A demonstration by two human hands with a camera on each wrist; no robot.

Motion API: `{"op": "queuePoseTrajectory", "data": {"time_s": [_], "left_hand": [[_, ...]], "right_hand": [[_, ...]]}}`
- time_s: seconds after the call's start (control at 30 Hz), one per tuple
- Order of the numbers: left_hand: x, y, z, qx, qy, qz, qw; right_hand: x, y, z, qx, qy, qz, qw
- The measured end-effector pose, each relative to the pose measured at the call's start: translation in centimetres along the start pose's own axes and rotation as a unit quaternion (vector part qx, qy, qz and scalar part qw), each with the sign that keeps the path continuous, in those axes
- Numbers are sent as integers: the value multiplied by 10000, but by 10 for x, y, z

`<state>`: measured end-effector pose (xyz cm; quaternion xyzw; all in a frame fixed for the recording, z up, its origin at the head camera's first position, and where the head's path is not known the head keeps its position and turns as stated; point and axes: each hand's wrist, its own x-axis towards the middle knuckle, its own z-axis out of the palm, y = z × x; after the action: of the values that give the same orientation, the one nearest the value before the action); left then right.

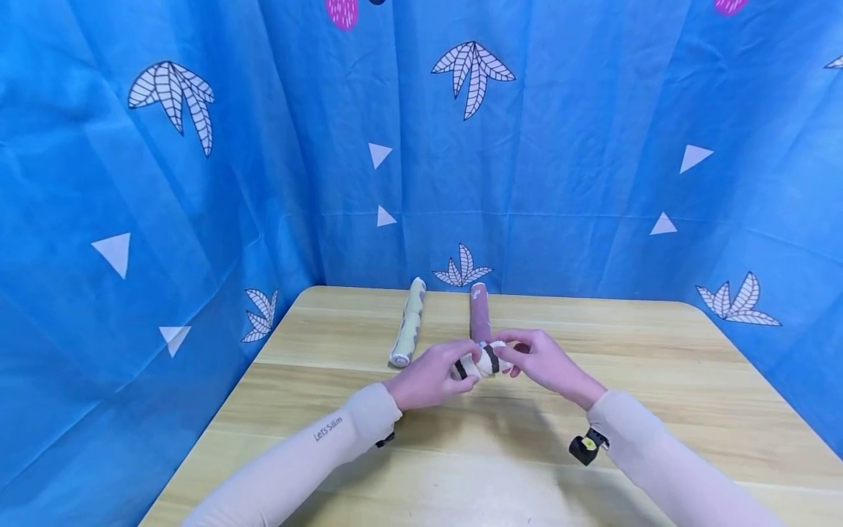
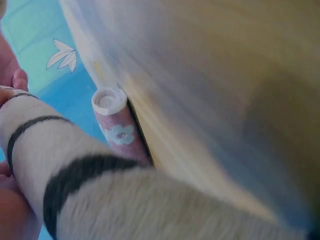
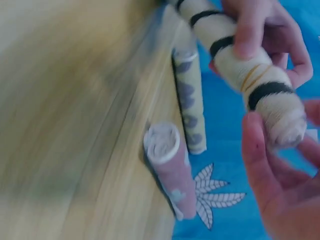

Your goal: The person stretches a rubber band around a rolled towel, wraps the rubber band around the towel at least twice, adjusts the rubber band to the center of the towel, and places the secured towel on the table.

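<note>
A cream cloth roll with black stripes is held up above the table between both hands. My left hand grips its body, the thumb pressing on the near side in the right wrist view. Around its far end curl the fingers and thumb of my right hand. Two thin yellow-orange lines, like a rubber band, circle the roll between the hands. Up close in the left wrist view, the striped roll covers the lower left and hides most of the left hand.
Behind the hands lie a mauve cloth roll with pale flowers and, to its left, a pale green one with grey spots. Both rest on the wooden table. A blue patterned curtain hangs round the table's back and sides.
</note>
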<state>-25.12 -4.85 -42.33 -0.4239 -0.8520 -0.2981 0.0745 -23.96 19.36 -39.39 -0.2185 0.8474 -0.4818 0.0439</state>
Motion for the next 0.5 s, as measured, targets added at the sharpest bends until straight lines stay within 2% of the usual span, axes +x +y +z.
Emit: {"op": "queuePoseTrajectory", "data": {"time_s": [0.13,0.23,0.3,0.37,0.43,0.5], "left_hand": [[0,0,-3,-650,-28,-481,9967],[0,1,-3,-696,-53,-513,9962],[-1,1,-2,-388,-23,-349,9986],[-2,3,0,82,52,-58,9999],[-3,3,3,626,182,270,9975],[-4,4,5,1089,338,607,9916]], "right_hand": [[-2,2,-2,-301,-228,-421,9984],[-1,3,-1,-183,-282,-413,9986],[0,3,1,1,-232,-324,9992],[2,2,3,168,-135,-206,9996],[2,1,5,248,-7,-109,9996],[3,0,5,283,95,-13,9996]]}}
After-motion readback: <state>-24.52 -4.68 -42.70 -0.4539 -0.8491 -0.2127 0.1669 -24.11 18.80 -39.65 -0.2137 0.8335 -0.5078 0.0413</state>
